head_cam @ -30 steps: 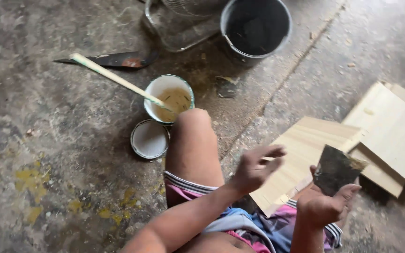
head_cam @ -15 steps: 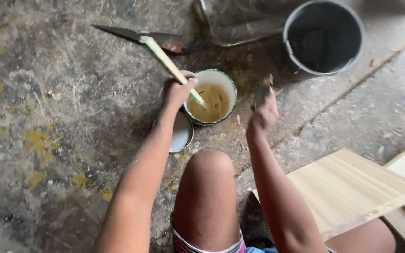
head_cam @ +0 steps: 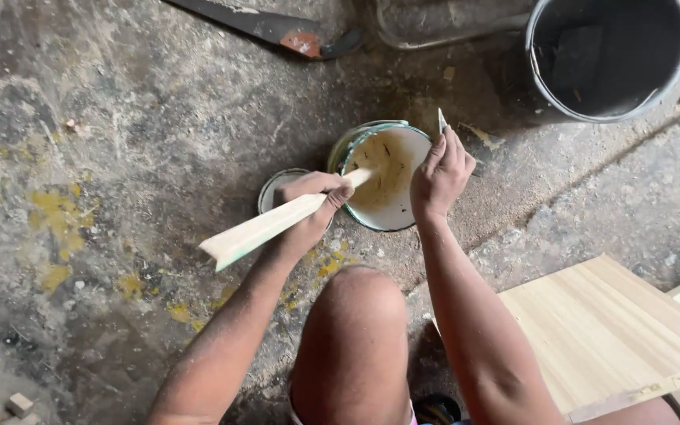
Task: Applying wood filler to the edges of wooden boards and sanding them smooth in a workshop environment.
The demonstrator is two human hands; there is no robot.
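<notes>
A small round tin [head_cam: 387,211] of yellowish paste is tipped toward me on the concrete floor. My left hand [head_cam: 312,206] is closed around a flat wooden stick [head_cam: 265,228] whose far end dips into the tin. My right hand [head_cam: 439,175] grips the tin's right rim and pinches a small thin scraper [head_cam: 441,120] that sticks up above the fingers. The tin's round lid [head_cam: 277,189] lies flat just left of it, partly under my left hand. My bare knee [head_cam: 353,315] is below the tin.
A grey metal bucket [head_cam: 545,79] stands at the top right. A dark blade with a reddish patch [head_cam: 277,30] lies at the top. Pale wooden boards [head_cam: 615,330] lie at the lower right. Yellow stains mark the floor [head_cam: 64,220] on the left.
The view has moved closer. The tin is now tipped toward me, with my right hand on its rim. My left hand has swung the stick's free end from pointing away to pointing toward me.
</notes>
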